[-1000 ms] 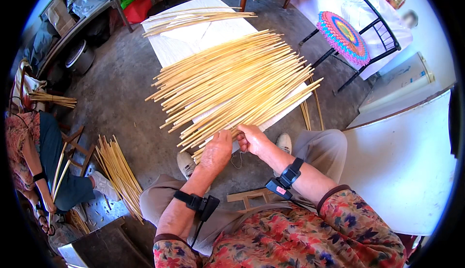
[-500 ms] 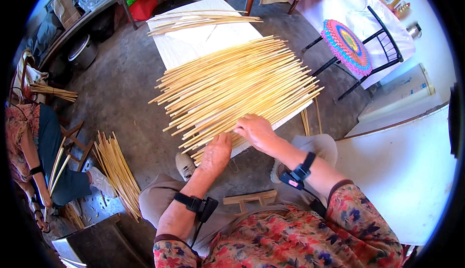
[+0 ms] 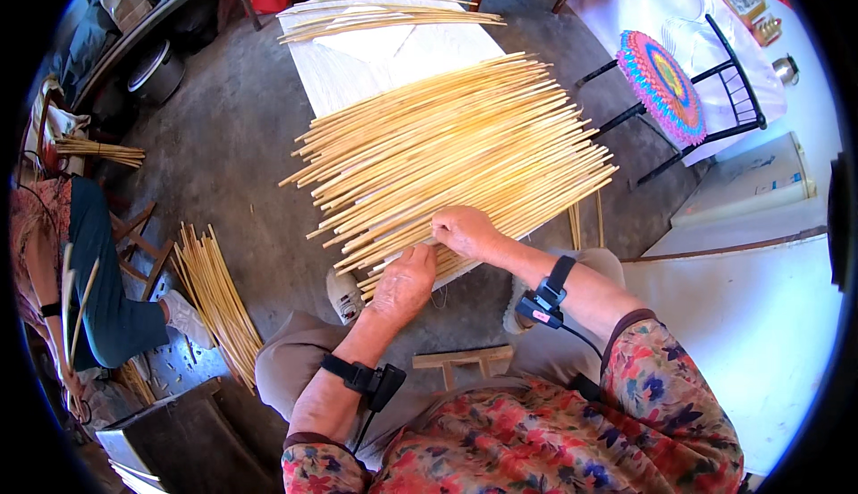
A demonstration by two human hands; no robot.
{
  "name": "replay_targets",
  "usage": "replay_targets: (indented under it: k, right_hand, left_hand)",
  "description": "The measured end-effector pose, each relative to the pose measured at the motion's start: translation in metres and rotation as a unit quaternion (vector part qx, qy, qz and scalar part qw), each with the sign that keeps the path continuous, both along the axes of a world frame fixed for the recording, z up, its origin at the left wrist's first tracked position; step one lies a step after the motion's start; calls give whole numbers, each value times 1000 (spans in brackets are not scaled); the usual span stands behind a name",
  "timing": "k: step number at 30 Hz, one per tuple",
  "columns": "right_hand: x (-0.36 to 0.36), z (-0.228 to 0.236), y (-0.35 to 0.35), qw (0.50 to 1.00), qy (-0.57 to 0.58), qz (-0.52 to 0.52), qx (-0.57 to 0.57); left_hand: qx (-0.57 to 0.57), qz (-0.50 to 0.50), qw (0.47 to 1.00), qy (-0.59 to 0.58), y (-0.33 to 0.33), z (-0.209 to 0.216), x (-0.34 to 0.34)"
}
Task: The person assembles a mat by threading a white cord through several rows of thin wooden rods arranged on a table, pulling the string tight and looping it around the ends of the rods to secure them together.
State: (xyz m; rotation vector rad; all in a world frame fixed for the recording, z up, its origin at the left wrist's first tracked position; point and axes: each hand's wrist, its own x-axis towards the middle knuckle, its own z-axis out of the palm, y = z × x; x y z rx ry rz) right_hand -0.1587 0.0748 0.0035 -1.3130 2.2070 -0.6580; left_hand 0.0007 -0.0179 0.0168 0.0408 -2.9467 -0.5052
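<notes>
A wide layer of pale yellow rods point(image 3: 447, 154), laid side by side, covers the near part of a white board point(image 3: 344, 79). My left hand point(image 3: 407, 281) is at the near edge of this layer, its fingers closed together. Just right of it and a little farther off, my right hand point(image 3: 466, 231) bends over the rods with its fingers curled in. The two hands almost touch at the fingertips. Whatever they pinch between them is too small and too hidden to name. A thin thread point(image 3: 439, 298) hangs below the layer's edge.
Several loose rods point(image 3: 384, 16) lie across the board's far end. To the left, a rod bundle point(image 3: 214, 302) leans by a seated person point(image 3: 107, 280) holding some rods. A black chair point(image 3: 688, 101) with a colourful round cushion stands right. Below my hands is a wooden stool point(image 3: 462, 360).
My right hand has come closer to my left hand, relative to the rods. The whole scene has shifted slightly rightward in view. The seated person's rods have moved.
</notes>
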Motion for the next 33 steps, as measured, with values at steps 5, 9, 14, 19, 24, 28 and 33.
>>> replay_targets:
  k: [5, 9, 14, 19, 24, 28, 33]
  right_hand:
    - [-7, -1, -17, 990, -40, -89, -104]
    - [-13, 7, -22, 922, -299, -190, -158]
    - [-28, 37, -12, 796, -550, -224, -115]
    - [-138, 93, -46, 911, -195, -239, -272]
    - [-164, 167, -49, 857, -164, -249, -419]
    - [-71, 84, -26, 994, -35, 90, -59]
    - [-34, 35, 0, 964, 110, 243, -22]
  left_hand:
    - [25, -18, 998, -51, 14, -7, 0]
    - [28, -1, 999, -22, 0, -8, 1]
    - [47, -5, 999, -19, 5, -8, 0]
    - [36, 4, 999, 10, 3, -7, -1]
    - [19, 28, 999, 31, -19, -7, -2]
    - [16, 36, 998, 38, -13, -8, 0]
    - [19, 27, 999, 42, -10, -7, -4]
